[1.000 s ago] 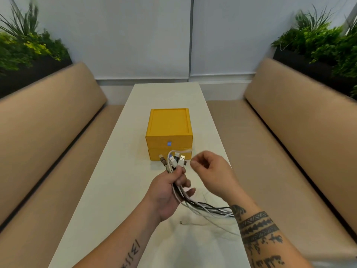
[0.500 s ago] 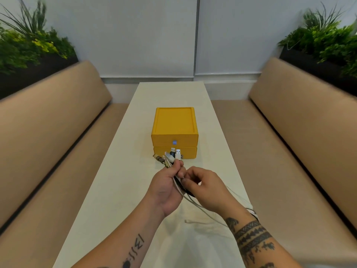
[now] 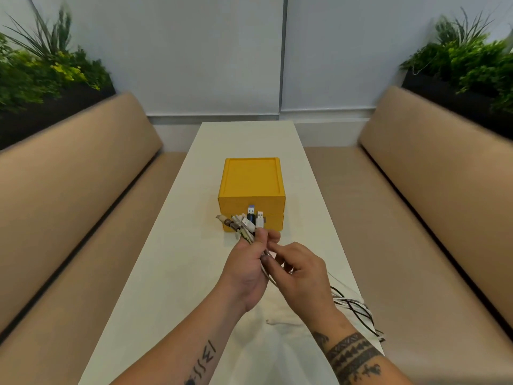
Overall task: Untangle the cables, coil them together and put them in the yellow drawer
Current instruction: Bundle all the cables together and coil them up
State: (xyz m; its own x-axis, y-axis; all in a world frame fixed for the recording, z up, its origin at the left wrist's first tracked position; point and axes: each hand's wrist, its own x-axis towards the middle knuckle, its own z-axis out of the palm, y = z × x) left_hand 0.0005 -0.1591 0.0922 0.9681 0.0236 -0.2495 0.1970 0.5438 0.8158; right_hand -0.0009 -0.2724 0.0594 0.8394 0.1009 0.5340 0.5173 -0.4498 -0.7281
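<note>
Just before the closed yellow drawer unit (image 3: 251, 187) on the white worktop (image 3: 155, 273), the cables (image 3: 259, 222) are gripped in the left hand (image 3: 247, 269), plug ends fanned above its curled fingers (image 3: 270, 236). The strands below are pinched by the right hand (image 3: 302, 276); the slack is trailed to the worktop's right edge.

Bundled black and white cables (image 3: 248, 224) fan before the closed yellow drawer (image 3: 267, 203).

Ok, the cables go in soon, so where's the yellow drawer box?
Head view: the yellow drawer box sits centred on the table, just beyond the plug ends of the cables the left hand grips.
</note>
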